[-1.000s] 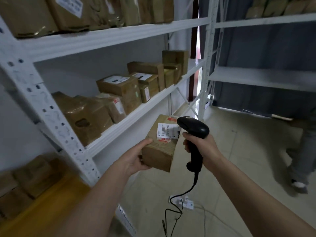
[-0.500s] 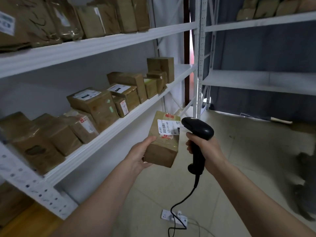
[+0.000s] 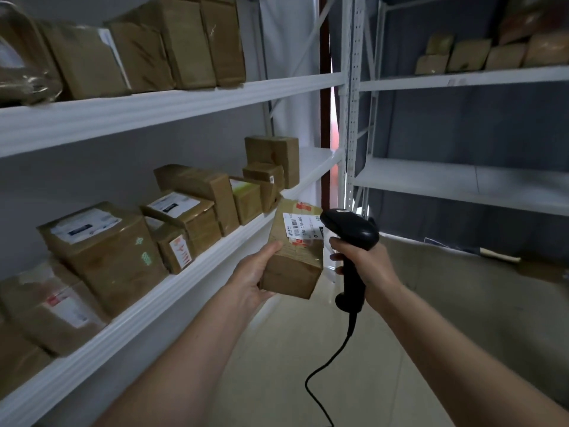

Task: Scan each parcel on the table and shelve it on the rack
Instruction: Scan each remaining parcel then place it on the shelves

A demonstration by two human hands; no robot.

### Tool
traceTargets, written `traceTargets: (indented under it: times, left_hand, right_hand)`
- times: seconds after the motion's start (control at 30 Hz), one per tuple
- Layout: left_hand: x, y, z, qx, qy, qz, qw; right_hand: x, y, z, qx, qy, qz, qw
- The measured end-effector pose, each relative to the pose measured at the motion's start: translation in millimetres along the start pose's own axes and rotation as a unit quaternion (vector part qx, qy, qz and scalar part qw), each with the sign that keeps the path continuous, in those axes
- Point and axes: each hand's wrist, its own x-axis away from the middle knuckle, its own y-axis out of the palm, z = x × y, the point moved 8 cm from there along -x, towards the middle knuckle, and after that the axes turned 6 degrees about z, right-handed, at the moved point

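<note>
Left hand [image 3: 251, 280] cups a taped brown cardboard parcel [image 3: 294, 260] at centre frame, thumb on its side, long axis running up-frame, white barcode label [image 3: 300, 224] facing up. Right hand [image 3: 368, 266] is wrapped round a glossy black scanner [image 3: 351, 234], curved head touching the label's right edge. White metal rack [image 3: 172, 100] fills the left.

White shipping label [image 3: 300, 225] on top of the brown taped cardboard parcel [image 3: 294, 251] shows a barcode and, running sideways, digits that read roughly 070-070-480; the small print beside them is too fine to make out. Red stickers sit at the label's edges, text unreadable. Labels on the brown shelved boxes [image 3: 104, 254] on the white metal rack [image 3: 172, 291] are blurred beyond reading.
</note>
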Motion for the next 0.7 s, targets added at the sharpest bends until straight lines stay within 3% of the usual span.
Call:
traceTargets:
  times: [0.7]
  left_hand:
    - [-173.6,123.5,72.3,0.037,-0.039,-0.042,0.998]
  right_hand:
    - [-209.5,16.9,-10.1,-0.036,-0.029,0.070,0.997]
